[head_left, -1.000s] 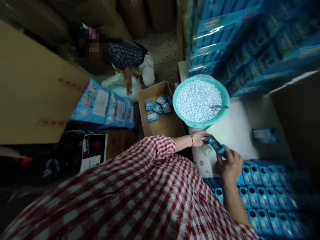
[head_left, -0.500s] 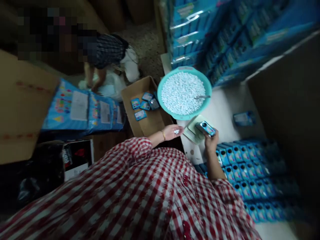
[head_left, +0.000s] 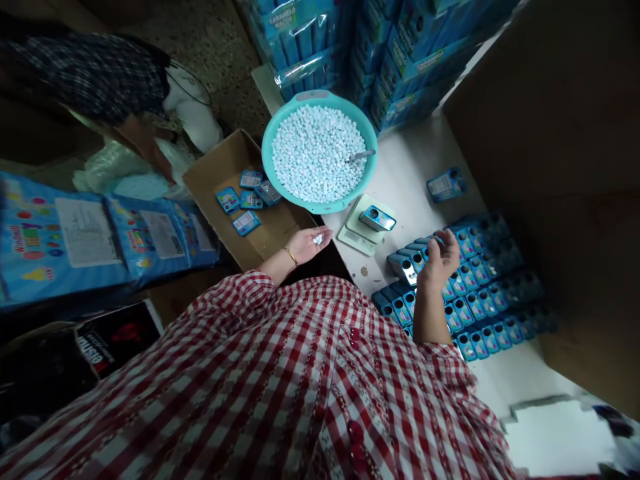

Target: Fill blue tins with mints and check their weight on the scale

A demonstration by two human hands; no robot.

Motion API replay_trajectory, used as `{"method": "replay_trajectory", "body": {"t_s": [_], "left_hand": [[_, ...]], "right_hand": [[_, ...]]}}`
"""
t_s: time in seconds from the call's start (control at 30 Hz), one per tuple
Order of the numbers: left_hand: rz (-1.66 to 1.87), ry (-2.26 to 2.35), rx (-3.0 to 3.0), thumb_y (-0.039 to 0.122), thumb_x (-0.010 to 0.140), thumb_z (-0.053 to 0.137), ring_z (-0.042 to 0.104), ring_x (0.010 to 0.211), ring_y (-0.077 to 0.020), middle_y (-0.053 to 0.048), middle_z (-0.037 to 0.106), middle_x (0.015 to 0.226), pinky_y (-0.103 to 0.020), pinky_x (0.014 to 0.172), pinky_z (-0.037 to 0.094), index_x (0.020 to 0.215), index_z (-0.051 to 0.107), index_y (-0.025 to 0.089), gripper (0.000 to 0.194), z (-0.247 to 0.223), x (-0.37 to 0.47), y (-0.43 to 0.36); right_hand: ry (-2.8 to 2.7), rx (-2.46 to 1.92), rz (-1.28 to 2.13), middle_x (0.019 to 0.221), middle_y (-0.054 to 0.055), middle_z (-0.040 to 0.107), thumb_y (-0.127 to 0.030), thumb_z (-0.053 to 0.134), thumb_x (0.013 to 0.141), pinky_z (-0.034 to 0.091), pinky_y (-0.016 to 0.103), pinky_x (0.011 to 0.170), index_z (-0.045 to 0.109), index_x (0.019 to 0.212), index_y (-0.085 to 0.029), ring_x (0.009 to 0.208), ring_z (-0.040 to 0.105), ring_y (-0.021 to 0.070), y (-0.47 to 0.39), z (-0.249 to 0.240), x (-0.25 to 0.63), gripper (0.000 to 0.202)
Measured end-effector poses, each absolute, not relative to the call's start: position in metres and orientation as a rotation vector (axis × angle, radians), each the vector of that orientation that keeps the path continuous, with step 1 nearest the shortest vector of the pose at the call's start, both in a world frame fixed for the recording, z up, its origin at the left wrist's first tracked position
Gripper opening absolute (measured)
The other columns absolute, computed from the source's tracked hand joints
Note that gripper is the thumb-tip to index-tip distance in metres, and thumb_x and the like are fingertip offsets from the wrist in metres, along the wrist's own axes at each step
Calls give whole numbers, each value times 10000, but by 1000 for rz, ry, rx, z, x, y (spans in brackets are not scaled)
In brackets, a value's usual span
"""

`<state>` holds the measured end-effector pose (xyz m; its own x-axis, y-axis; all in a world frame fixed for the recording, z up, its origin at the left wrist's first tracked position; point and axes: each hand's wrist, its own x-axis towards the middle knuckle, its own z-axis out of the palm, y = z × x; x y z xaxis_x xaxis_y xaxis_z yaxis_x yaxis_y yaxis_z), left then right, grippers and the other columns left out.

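Pellets [head_left: 317, 239] rest in my upturned left hand [head_left: 309, 245], its fingers extended; my right hand [head_left: 439, 261], fingers parted and curled, hovers by rows of tins [head_left: 461, 313]. One blue tin [head_left: 377, 219] lies on the scale [head_left: 356, 239].

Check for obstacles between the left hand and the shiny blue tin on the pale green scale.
Nothing visible stands between the left hand and the tin; only the edge of the white table and the low end of the scale cross that gap. The round turquoise basin sits beside it.
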<state>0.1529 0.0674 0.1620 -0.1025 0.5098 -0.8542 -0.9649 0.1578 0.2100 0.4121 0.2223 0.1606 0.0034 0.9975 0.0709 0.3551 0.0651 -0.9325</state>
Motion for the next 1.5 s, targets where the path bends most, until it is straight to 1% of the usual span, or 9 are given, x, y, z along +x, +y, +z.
{"method": "replay_trajectory", "body": {"t_s": [0.2, 0.57, 0.7, 0.83, 0.9, 1.03, 1.17, 1.3, 1.5], "left_hand": [[1400, 1042, -528, -96, 727, 401, 663, 843, -136, -114, 681, 839, -235, 820, 525, 1026, 621, 58, 402, 157, 154, 61], [1388, 1097, -478, -107, 709, 432, 661, 868, -135, -106, 685, 840, -253, 889, 500, 1044, 622, 65, 422, 167, 159, 62], [1381, 1122, -456, -112, 702, 422, 662, 854, -132, -108, 681, 808, -244, 900, 493, 1013, 626, 44, 403, 171, 159, 66], [1373, 1121, -423, -106, 712, 423, 665, 833, -129, -101, 680, 802, -242, 879, 508, 983, 625, 50, 372, 168, 160, 65], [1369, 1124, -414, -104, 713, 424, 667, 824, -127, -99, 677, 793, -239, 876, 511, 973, 627, 53, 365, 166, 162, 64], [1363, 1139, -420, -95, 721, 426, 671, 823, -123, -92, 680, 806, -232, 849, 528, 987, 631, 83, 380, 166, 162, 65], [1371, 1177, -463, -82, 727, 448, 672, 831, -125, -108, 688, 840, -206, 818, 535, 986, 629, 89, 359, 172, 154, 63], [1377, 1222, -490, -86, 719, 446, 674, 825, -123, -110, 689, 841, -186, 794, 539, 959, 630, 83, 346, 177, 146, 59], [1311, 1245, -469, -84, 731, 425, 676, 816, -121, -101, 689, 832, -181, 771, 544, 935, 635, 91, 341, 175, 142, 58]], "right_hand": [[-1446, -1496, 866, 983, 86, 651, -349, 546, 759, 494, 402, 853, 628, 1041, -126, 890, 621, 189, 219, 153, 415, 368], [-1690, -1440, 807, 903, 60, 658, -346, 478, 817, 491, 387, 863, 669, 936, -161, 897, 612, 180, 208, 149, 406, 291], [-1867, -1410, 815, 978, 76, 631, -350, 457, 843, 492, 374, 831, 635, 1020, -169, 905, 591, 180, 204, 154, 398, 310], [-2260, -1300, 663, 1250, 136, 517, -354, 527, 827, 455, 397, 880, 485, 1269, -163, 1112, 486, 239, 203, 157, 372, 484], [-2524, -1232, 550, 1297, 146, 484, -303, 517, 844, 415, 408, 923, 434, 1327, -155, 1156, 432, 259, 207, 159, 355, 512], [-2801, -1235, 373, 1190, 121, 554, -201, 420, 885, 413, 359, 881, 504, 1269, -174, 1030, 463, 240, 240, 165, 338, 394], [-2600, -1473, 209, 1188, 134, 541, -199, 432, 866, 415, 363, 848, 536, 1216, -152, 1023, 451, 252, 301, 160, 347, 368], [-2401, -1642, 263, 1208, 155, 539, -170, 409, 841, 418, 403, 823, 590, 1132, -133, 1059, 440, 279, 349, 138, 359, 345], [-2418, -1546, 216, 1226, 99, 546, -190, 329, 905, 392, 381, 896, 601, 1134, -177, 1107, 448, 230, 314, 145, 411, 356]]}}
